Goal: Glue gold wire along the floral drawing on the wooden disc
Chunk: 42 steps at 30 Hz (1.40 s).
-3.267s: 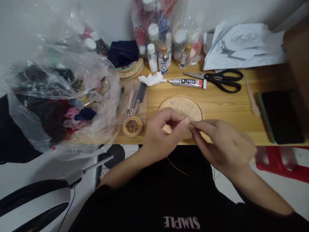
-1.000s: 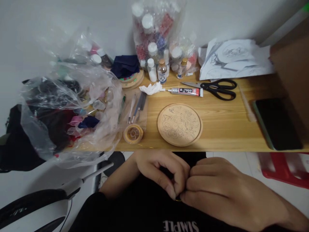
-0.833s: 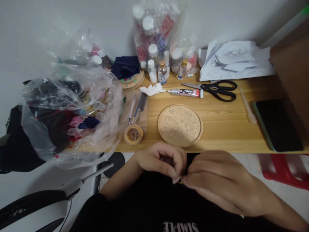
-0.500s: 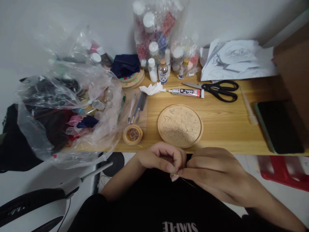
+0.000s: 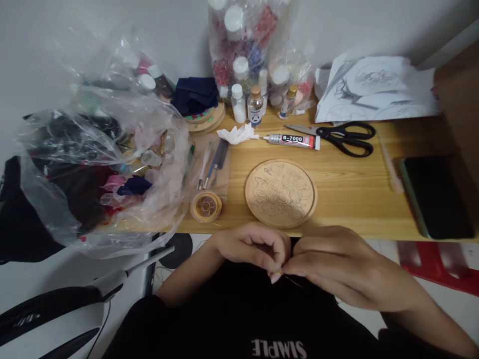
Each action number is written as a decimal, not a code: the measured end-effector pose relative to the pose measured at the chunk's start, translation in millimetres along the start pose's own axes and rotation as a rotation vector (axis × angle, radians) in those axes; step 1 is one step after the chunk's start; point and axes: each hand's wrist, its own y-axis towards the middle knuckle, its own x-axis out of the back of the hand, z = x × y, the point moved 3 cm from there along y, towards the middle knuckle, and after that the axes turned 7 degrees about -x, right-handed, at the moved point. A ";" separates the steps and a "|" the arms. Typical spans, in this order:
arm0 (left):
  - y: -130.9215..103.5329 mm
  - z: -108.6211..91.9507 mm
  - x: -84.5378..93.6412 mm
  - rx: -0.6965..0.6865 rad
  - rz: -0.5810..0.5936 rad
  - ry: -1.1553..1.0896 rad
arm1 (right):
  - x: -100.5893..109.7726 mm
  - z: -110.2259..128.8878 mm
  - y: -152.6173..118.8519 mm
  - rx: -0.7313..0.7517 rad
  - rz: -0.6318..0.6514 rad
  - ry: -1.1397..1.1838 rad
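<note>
My left hand [image 5: 256,249] and my right hand [image 5: 342,267] meet just below the table's front edge, over my black shirt. Both are closed in a pinch, fingertips touching. Between them is a thin gold wire [image 5: 294,281], whose loose end trails down to the right; most of it is hidden by the fingers. Beyond my hands lies a round wooden board [image 5: 280,193] with a floral line drawing on it. To its left sits a spool of gold wire [image 5: 206,206].
Behind the board lie a B-7000 glue tube [image 5: 294,140], black scissors [image 5: 346,138] and a crumpled tissue [image 5: 235,133]. Small bottles [image 5: 255,105] and papers [image 5: 374,92] line the back. A plastic bag [image 5: 160,184] fills the left; a phone [image 5: 437,197] lies right.
The view has shifted slightly. My hands stay pinched together, moving only a little, and more of the wire's trailing end shows against the shirt.
</note>
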 end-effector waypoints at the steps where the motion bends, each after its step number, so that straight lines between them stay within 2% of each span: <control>1: 0.0 1.6 0.8 -0.004 -0.045 -0.018 | 0.6 -2.3 -1.0 -0.008 -0.011 0.004; 4: 2.2 5.3 4.8 -0.047 -0.302 -0.109 | 3.2 -9.6 -3.8 -0.047 -0.116 -0.076; 6: 3.5 6.1 7.3 -0.071 -0.510 -0.175 | 4.3 -12.5 -5.1 -0.075 -0.221 -0.207; 8: 4.4 4.8 7.7 -0.081 -0.659 -0.201 | 3.4 -13.5 -6.0 -0.093 -0.293 -0.321; 13: 5.2 -3.3 3.6 -0.069 -0.771 -0.061 | -2.2 -15.4 -8.1 -0.086 -0.326 -0.431; 18: 1.6 -5.6 3.9 -0.023 -0.941 0.122 | -3.8 -19.7 -6.6 -0.057 -0.327 -0.492; 20: 1.6 -4.0 5.0 0.001 -0.964 0.121 | -3.5 -21.7 -5.0 -0.057 -0.338 -0.504; 31: 6.4 4.5 9.1 0.031 -0.938 -0.072 | -3.7 -30.5 -1.9 -0.056 -0.362 -0.464; 42: 11.3 14.8 6.1 -0.168 -1.051 0.004 | -5.2 -26.0 -1.2 -0.084 -0.397 -0.320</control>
